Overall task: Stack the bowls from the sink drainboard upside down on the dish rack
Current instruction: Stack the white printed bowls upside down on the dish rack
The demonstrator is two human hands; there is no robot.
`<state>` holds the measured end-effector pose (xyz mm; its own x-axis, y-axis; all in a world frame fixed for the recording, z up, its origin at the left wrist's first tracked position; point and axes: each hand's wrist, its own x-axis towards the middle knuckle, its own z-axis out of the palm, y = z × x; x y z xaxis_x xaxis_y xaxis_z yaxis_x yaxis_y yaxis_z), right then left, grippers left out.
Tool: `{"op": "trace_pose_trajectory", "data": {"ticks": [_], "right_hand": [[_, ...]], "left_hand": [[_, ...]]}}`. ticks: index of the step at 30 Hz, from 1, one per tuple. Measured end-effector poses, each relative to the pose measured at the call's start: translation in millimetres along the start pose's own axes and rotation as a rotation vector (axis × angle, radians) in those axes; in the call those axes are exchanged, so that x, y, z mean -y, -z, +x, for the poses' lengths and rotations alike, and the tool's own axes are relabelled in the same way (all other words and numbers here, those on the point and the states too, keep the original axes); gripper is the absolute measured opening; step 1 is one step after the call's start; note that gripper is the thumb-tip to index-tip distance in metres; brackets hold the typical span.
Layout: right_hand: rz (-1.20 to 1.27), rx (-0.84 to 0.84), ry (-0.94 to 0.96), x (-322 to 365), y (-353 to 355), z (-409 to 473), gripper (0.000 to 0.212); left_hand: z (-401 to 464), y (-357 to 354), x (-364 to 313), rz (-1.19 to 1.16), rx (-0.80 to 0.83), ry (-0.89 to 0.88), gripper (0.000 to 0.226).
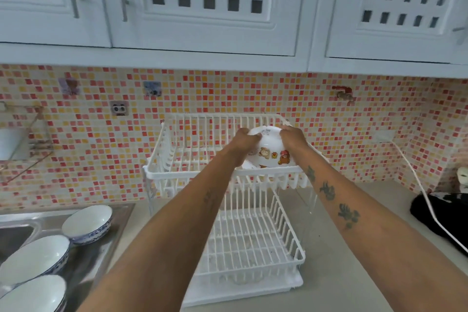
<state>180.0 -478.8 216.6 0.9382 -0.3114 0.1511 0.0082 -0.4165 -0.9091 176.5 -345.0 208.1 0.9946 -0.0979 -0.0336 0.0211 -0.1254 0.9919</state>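
Note:
A white bowl with cartoon animal prints (271, 151) is held upside down over the upper tier of the white wire dish rack (192, 172). My left hand (244, 138) grips its left side and my right hand (293, 138) grips its right side. Another white piece shows just under the bowl on the upper tier. Three white bowls with blue patterns stand upright on the steel drainboard (119, 220) at lower left: one at the back (87, 223), one in the middle (35, 256) and one at the front (33, 294). The rack's lower tier (253, 243) holds nothing.
A sink basin (12, 238) lies at far left. A black object (440, 218) with a white cord (417, 185) sits on the counter at right. A red tap (343, 92) sticks out of the mosaic wall. White cabinets hang overhead. A wire shelf (22, 139) is mounted at left.

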Motion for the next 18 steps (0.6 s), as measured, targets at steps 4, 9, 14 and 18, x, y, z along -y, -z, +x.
{"op": "trace_pose_trajectory", "data": {"ticks": [4,9,14,18], "right_hand": [[-0.044,-0.027,-0.026,0.8,-6.1,1.0,0.048],[-0.107,-0.237,0.054,18.8,-10.8,-12.8,0.035],[0.408,-0.181,0.217,84.1,-50.7,-46.5,0.033],[0.655,0.092,0.280,140.7,-110.5,-83.9,0.024]], "left_hand": [[-15.7,4.6,-6.0,0.008,-0.016,-0.007,0.052],[-32.6,31.5,-13.2,-0.050,-0.036,0.025,0.054],[-56.9,83.4,-37.4,-0.258,-0.037,-0.063,0.033],[-90.9,151.6,-40.1,-0.296,-0.107,-0.168,0.021]]}}
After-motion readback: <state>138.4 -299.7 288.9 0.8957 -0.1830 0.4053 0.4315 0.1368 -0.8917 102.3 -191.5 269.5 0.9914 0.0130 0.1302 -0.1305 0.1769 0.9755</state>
